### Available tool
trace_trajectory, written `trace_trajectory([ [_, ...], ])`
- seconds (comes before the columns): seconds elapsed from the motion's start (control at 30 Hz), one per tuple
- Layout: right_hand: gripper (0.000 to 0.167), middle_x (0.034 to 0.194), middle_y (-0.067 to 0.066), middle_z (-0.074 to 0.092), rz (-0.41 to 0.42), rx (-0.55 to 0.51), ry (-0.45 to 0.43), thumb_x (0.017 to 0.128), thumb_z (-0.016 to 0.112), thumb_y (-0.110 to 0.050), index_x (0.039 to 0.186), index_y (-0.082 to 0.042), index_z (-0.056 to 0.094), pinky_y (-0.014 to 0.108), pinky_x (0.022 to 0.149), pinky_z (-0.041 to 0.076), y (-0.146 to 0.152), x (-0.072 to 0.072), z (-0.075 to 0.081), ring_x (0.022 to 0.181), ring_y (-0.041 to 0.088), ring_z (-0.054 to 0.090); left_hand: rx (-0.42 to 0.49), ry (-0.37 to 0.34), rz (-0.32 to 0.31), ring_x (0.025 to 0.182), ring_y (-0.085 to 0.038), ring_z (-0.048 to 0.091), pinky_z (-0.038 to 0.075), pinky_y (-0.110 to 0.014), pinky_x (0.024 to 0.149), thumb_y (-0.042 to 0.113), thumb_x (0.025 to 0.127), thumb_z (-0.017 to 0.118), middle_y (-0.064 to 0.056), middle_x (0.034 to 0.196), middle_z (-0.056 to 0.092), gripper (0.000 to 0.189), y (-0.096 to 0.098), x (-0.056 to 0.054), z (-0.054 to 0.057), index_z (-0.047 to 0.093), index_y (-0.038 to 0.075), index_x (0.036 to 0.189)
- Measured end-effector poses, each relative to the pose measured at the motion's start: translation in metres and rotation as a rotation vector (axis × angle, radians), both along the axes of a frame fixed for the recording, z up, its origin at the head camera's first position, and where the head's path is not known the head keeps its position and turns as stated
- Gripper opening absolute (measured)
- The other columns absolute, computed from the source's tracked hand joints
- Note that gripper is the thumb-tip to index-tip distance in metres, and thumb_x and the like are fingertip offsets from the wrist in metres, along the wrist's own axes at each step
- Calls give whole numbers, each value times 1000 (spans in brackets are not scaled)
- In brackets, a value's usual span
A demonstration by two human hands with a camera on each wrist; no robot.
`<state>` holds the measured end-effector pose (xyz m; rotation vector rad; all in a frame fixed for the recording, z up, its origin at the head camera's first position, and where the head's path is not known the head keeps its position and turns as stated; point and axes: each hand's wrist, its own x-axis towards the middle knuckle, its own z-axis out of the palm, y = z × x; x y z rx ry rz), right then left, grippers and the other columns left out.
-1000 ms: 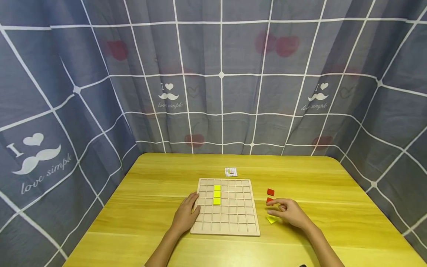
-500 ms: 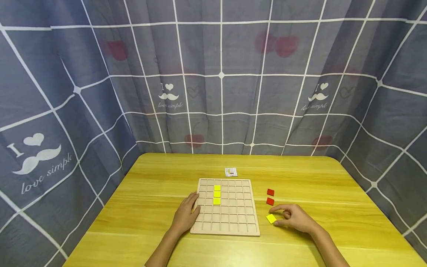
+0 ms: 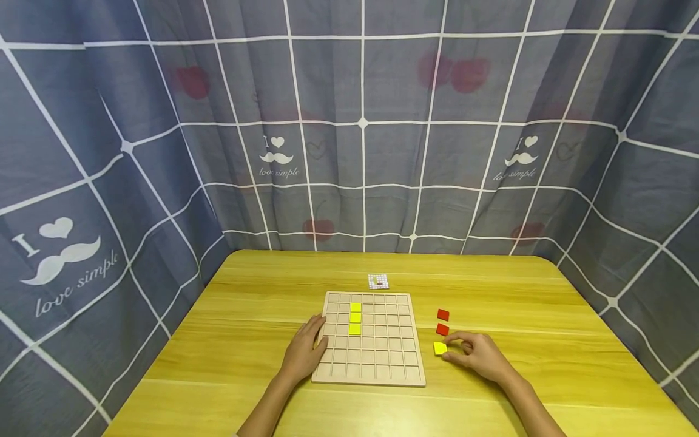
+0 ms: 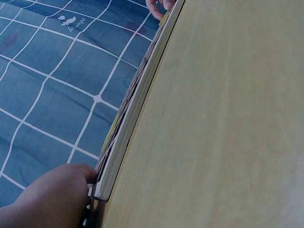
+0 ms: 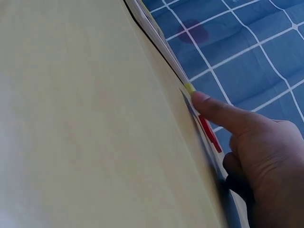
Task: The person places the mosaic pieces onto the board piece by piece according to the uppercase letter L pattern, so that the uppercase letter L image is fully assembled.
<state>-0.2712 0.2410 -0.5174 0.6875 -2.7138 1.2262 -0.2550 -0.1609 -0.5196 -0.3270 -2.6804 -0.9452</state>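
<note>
My right hand [image 3: 483,356] pinches a square yellow tile [image 3: 440,348] between thumb and index finger, just right of the wooden grid board [image 3: 377,358]. In the right wrist view the thumb covers most of that yellow tile [image 5: 189,88]. My left hand [image 3: 304,352] rests against the board's left edge, its fingers extended along the rim and the thumb over the corner area. Three yellow tiles [image 3: 355,318] sit one below another in a column of the board's cells. Beyond the pinched tile lie two red tiles [image 3: 443,315] on the table.
A small printed grid card [image 3: 378,281] lies behind the board. The yellow wood-grain table [image 3: 262,273] ends at a grey-blue checked curtain [image 3: 327,152], which surrounds its back and sides.
The right hand first drew back from the loose yellow tile, uncovering the nearer red one. It then closed on the yellow tile, which has shifted slightly away and left. The left hand stayed put.
</note>
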Motion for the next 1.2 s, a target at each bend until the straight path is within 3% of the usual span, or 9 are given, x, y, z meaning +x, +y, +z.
trace_trajectory([
  [0.23, 23, 50, -16, 25, -4, -42, 84, 75, 75, -36, 95, -27, 67, 14, 42, 25, -16, -1, -5, 45, -2, 18, -8, 5, 1, 129, -36, 34, 30, -54, 103, 17, 92, 54, -15, 140, 41, 44, 0, -1, 0, 48, 1, 132],
  [0.53, 24, 52, -15, 24, 123, -88, 99, 76, 74, -34, 96, -24, 65, 15, 41, 26, -51, -4, -7, 45, -4, 18, -11, -11, 2, 130, -36, 34, 29, -53, 103, 19, 92, 54, -14, 140, 41, 45, -1, -1, -1, 48, 2, 133],
  [0.7, 22, 50, -16, 25, 143, -68, 125, 77, 73, -37, 94, -26, 64, 14, 40, 23, -76, -8, -4, 44, -3, 18, -10, -5, 0, 129, -36, 34, 30, -54, 103, 19, 92, 54, -13, 140, 41, 45, -1, -1, 0, 48, 1, 133],
  [1.0, 22, 48, -17, 24, 108, -20, 203, 78, 72, -39, 95, -26, 66, 15, 37, 19, -124, -12, 4, 43, -3, 15, -4, -8, -8, 129, -36, 34, 30, -54, 103, 19, 93, 53, -14, 140, 41, 44, -1, 0, 2, 47, 2, 133],
  [1.2, 25, 45, -17, 22, 72, 14, 202, 77, 72, -40, 94, -22, 68, 15, 38, 16, -153, -14, 7, 43, -3, 12, 0, -14, -7, 130, -37, 33, 29, -54, 103, 19, 92, 53, -14, 141, 40, 45, -1, 0, 2, 47, 2, 134],
])
